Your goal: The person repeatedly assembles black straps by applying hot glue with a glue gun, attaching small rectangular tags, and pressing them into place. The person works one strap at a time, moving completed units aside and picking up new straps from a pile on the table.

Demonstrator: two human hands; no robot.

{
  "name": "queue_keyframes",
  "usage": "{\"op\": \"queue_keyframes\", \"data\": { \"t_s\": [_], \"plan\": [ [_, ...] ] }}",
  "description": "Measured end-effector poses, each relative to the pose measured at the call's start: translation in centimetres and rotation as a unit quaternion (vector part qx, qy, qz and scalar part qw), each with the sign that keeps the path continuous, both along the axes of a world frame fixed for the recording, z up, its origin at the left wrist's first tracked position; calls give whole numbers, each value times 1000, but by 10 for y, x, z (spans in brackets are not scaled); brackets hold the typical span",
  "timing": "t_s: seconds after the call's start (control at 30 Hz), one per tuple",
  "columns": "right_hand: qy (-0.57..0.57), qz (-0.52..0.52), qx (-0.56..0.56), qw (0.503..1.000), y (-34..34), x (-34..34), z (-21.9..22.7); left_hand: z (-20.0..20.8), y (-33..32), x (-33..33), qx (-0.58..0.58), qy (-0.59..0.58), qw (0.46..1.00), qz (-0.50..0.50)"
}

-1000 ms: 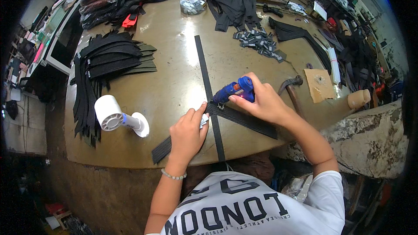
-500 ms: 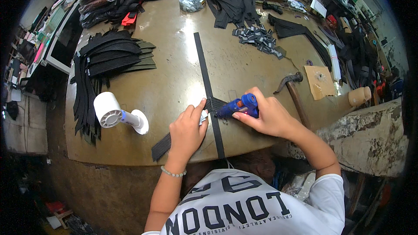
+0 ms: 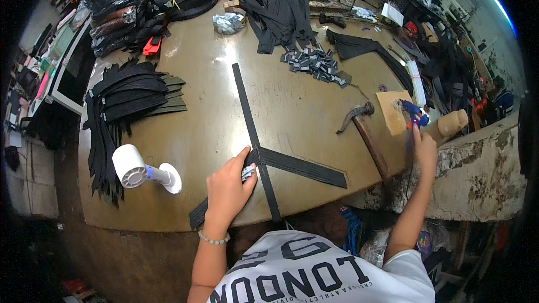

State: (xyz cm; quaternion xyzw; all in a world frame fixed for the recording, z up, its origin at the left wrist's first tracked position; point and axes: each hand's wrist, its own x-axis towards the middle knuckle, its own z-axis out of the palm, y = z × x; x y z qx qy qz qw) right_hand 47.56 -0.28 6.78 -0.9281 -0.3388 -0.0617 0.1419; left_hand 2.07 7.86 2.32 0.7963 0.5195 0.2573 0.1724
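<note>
My left hand (image 3: 229, 185) presses on the table, its fingertips at the crossing of the black straps. Small grey-white tags (image 3: 247, 173) are pinched under its fingers. One narrow black strap (image 3: 246, 104) runs away from me across the table. A wider black strap (image 3: 306, 167) crosses it, one end reaching right and the other passing under my left hand. Far to the right, my right hand (image 3: 425, 148) holds a blue glue gun (image 3: 416, 115) by its handle end, with the nozzle over a brown cardboard piece (image 3: 391, 119).
A hammer (image 3: 368, 140) lies between the straps and the cardboard. At left are a white handheld fan (image 3: 132, 167) and stacked black straps (image 3: 129, 90). Small dark tags (image 3: 317, 64), more straps (image 3: 278, 14) and a clear bag (image 3: 229, 23) lie farther back. A tan cone (image 3: 451, 123) sits at right.
My right hand has carried the glue gun from the strap crossing out to the cardboard at right. The wider strap's right part now lies uncovered. My left hand stays at the crossing.
</note>
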Motion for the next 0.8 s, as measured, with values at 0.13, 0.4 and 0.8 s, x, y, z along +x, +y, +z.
{"op": "queue_keyframes", "data": {
  "t_s": [0.13,0.4,0.8],
  "plan": [
    [87,112,34,989,17,-46,37,11,1,0,-101,43,994,5],
    [60,514,53,854,178,-52,-43,24,7,0,-121,24,992,-16],
    [180,518,142,824,112,-146,7,22,13,-4,-160,13,987,-26]
  ]
}}
